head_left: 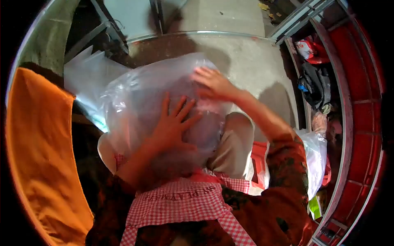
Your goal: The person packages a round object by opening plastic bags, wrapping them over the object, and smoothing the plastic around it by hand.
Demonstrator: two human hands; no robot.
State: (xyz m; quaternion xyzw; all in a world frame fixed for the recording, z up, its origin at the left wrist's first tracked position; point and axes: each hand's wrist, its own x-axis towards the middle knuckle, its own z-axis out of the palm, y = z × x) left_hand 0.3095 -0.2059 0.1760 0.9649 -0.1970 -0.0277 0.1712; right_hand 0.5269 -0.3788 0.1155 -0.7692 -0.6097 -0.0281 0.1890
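Note:
A large clear plastic bag lies across my lap, bulging and wrinkled, with something dark and reddish showing dimly through it. My left hand rests flat on top of the bag, its fingers spread apart. Farther up, at the bag's right side, is my right hand, slightly blurred, fingers stretched out against the plastic. Neither hand grips anything that I can see. What is inside the bag cannot be made out.
Orange cloth hangs at the left, near a clear plastic sheet. To the right, a shelf holds a red and white bag and a dark bundle. A red plastic item is beside my right knee.

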